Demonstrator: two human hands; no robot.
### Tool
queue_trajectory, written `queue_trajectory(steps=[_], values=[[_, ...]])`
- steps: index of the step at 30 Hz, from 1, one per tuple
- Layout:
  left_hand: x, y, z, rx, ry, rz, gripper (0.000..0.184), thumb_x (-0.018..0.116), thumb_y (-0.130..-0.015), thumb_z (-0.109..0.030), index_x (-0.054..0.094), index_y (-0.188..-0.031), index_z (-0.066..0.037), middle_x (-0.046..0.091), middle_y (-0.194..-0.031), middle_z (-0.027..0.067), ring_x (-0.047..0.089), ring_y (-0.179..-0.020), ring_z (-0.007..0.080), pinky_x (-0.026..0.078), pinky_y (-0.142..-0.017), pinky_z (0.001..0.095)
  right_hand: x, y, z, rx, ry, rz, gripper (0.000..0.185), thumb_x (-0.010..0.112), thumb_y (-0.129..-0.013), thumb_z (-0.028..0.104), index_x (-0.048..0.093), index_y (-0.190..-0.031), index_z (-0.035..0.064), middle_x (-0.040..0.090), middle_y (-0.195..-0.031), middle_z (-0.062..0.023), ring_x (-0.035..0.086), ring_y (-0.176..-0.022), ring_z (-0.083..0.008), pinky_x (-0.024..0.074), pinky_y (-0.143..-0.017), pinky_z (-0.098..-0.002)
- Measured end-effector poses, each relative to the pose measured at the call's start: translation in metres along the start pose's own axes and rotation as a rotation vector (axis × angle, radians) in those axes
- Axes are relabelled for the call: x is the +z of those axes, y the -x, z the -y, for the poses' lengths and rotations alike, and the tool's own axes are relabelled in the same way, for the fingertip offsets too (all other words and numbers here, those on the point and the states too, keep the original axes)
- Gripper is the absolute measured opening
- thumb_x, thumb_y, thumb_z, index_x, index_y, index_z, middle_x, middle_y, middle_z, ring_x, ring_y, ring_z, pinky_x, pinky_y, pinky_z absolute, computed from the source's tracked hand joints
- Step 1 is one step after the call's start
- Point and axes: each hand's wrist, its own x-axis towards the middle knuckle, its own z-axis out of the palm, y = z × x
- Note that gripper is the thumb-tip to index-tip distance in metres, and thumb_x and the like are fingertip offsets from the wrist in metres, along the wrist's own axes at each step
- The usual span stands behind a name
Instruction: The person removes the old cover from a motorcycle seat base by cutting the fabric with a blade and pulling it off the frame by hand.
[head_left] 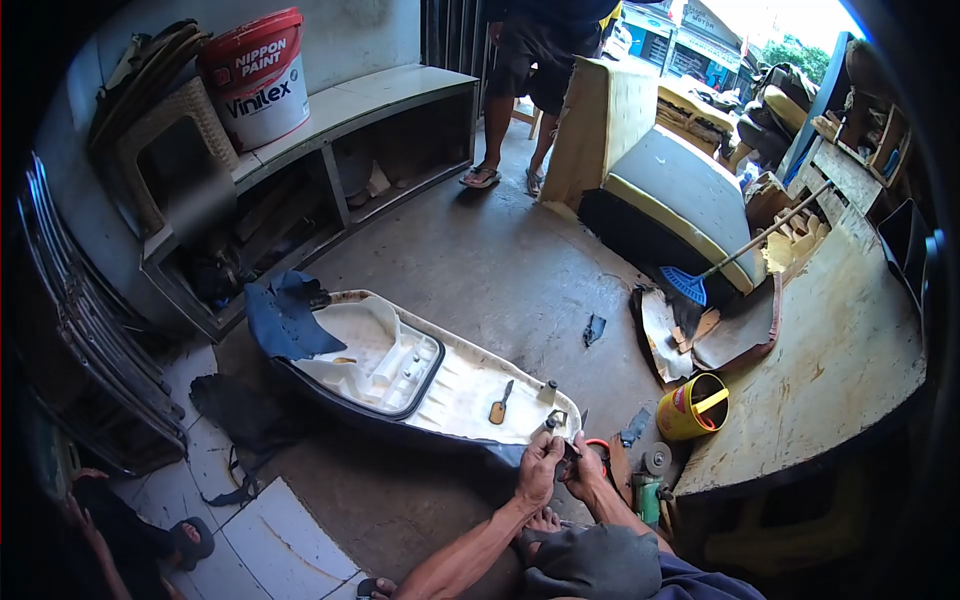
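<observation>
An upturned motorcycle seat (470, 375) lies on the floor in front of me, its white plastic base facing up and its dark cover (440, 440) round the edge. At its narrow near end, my left hand (541, 468) is closed, pinching the cover's edge. Close beside it, my right hand (584, 468) is also closed at that edge; what its fingers hold is partly hidden. A red-orange loop (598, 443), perhaps a tool handle, shows behind my right hand. A small tool with a tan handle (497, 411) rests on the base. Blue-black material (295, 318) drapes over the wide end.
To the right are a yellow can (692, 408), an angle grinder (651, 485), a blue rake (686, 284) and a large board (820, 370). A paint bucket (257, 85) tops the bench (375, 93). A person (530, 70) stands behind; another person's foot (190, 540) is lower left.
</observation>
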Motion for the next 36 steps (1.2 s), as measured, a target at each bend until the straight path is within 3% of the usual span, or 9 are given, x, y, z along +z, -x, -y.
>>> queue_trajectory(steps=[2,6,14,20,26,30,33,34,36], values=[[-0.015,-0.012,0.02,-0.059,-0.244,0.148,0.021,0.055,-0.104,-0.02,0.062,-0.089,-0.006,0.057,-0.08,-0.0034,0.049,-0.072,0.0044,0.041,-0.067,0.0216,-0.026,-0.016,0.001,0.062,-0.051,0.292,0.035,0.048,-0.106,0.039,0.064,-0.101,0.0081,0.065,-0.086,-0.0052,0.063,-0.07,-0.0189,0.0533,-0.064,-0.0333],[-0.036,-0.022,0.041,-0.048,-0.51,0.095,0.017,0.057,-0.103,-0.018,0.061,-0.091,-0.006,0.055,-0.081,-0.0051,0.044,-0.07,0.003,0.037,-0.062,0.0203,-0.016,-0.036,-0.025,-0.244,0.282,-0.079,0.026,0.067,-0.095,0.017,0.062,-0.112,-0.0018,0.068,-0.09,-0.0062,0.065,-0.071,-0.0143,0.0516,-0.057,-0.0296],[-0.044,0.006,0.021,-0.2,-0.131,-0.096,0.015,0.054,-0.103,-0.016,0.063,-0.1,-0.004,0.062,-0.093,-0.002,0.053,-0.083,0.0058,0.044,-0.078,0.024,-0.006,-0.032,-0.045,-0.274,0.257,-0.099,0.036,0.065,-0.096,0.007,0.052,-0.128,-0.0018,0.067,-0.11,-0.0109,0.066,-0.094,-0.0191,0.0553,-0.082,-0.0344],[-0.028,-0.012,0.014,-0.137,0.115,-0.065,0.017,0.054,-0.104,-0.019,0.062,-0.1,-0.005,0.064,-0.093,0.0002,0.057,-0.082,0.0082,0.047,-0.08,0.026,0.014,-0.014,-0.023,-0.251,-0.005,0.076,0.03,0.064,-0.097,0.01,0.054,-0.125,0.0051,0.067,-0.11,-0.008,0.068,-0.094,-0.0183,0.0582,-0.077,-0.0334],[-0.017,-0.03,0.006,-0.142,0.323,-0.072,0.02,0.052,-0.105,-0.021,0.062,-0.096,-0.006,0.065,-0.088,0.0013,0.061,-0.083,0.0104,0.051,-0.079,0.0287,0.017,-0.012,-0.006,-0.191,-0.039,0.063,0.031,0.058,-0.102,0.035,0.057,-0.118,0.009,0.066,-0.105,-0.008,0.068,-0.09,-0.0181,0.0574,-0.073,-0.0308],[-0.017,-0.038,0.019,-0.153,0.3,-0.149,0.018,0.052,-0.104,-0.02,0.062,-0.098,-0.007,0.064,-0.089,0.0017,0.062,-0.083,0.0124,0.052,-0.08,0.0298,0.011,0.004,0.014,-0.177,0.901,-0.356,0.067,0.051,-0.098,0.06,0.057,-0.132,0.0026,0.063,-0.11,-0.0147,0.065,-0.096,-0.0245,0.0536,-0.081,-0.038],[-0.013,-0.032,0.011,-0.158,0.272,-0.197,0.019,0.051,-0.104,-0.019,0.063,-0.098,-0.005,0.066,-0.091,0.0023,0.063,-0.083,0.0129,0.052,-0.079,0.0298,-0.014,-0.025,-0.004,-1.004,1.536,-0.898,0.072,0.048,-0.099,0.058,0.052,-0.138,-0.0026,0.065,-0.101,-0.0207,0.062,-0.098,-0.0344,0.0454,-0.095,-0.0518],[-0.008,-0.03,0.008,-0.154,0.282,-0.246,0.02,0.052,-0.104,-0.02,0.063,-0.094,-0.006,0.065,-0.088,0.0011,0.061,-0.08,0.0113,0.051,-0.076,0.0286,0.0,-0.016,0.004,-0.992,1.525,-0.903,0.072,0.048,-0.099,0.058,0.052,-0.138,-0.0026,0.065,-0.101,-0.0207,0.062,-0.098,-0.0344,0.0454,-0.095,-0.0518],[-0.005,-0.028,0.003,-0.162,0.258,-0.237,0.021,0.051,-0.104,-0.02,0.064,-0.096,-0.005,0.065,-0.089,0.0016,0.061,-0.08,0.0118,0.051,-0.077,0.029,0.034,-0.001,0.028,-0.272,0.61,-0.442,0.068,0.045,-0.099,0.062,0.056,-0.135,0.0052,0.056,-0.124,-0.0158,0.055,-0.112,-0.0292,0.0466,-0.091,-0.0459]])
